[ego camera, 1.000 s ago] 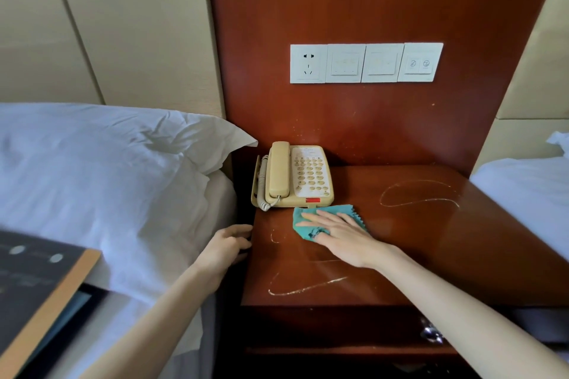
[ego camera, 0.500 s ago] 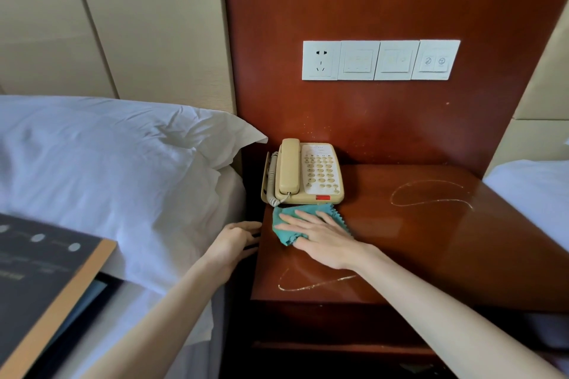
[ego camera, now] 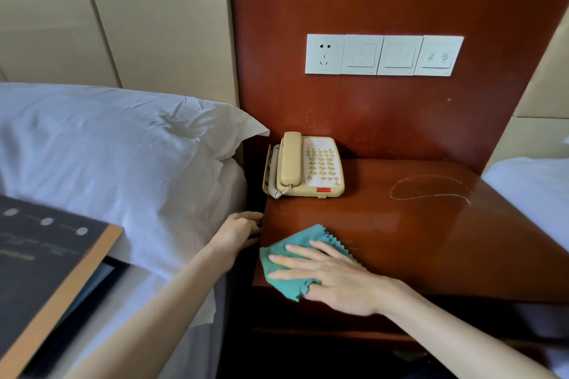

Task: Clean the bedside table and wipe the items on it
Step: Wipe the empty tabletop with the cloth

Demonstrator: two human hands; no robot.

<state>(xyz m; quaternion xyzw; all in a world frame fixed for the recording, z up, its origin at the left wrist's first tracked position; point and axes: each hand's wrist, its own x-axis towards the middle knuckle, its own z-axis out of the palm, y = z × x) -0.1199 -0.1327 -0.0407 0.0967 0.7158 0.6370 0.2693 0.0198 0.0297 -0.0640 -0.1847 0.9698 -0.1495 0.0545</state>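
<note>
Right hand (ego camera: 332, 278) lies flat, fingers spread, on the cloth (ego camera: 295, 255) at the counter's (ego camera: 431, 240) near-left corner (phone (ego camera: 304, 164) far left); left hand (ego camera: 238, 232) curls on its edge.

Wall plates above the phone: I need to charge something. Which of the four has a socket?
The leftmost plate; it alone shows plug holes, the other three carry switches.
</note>
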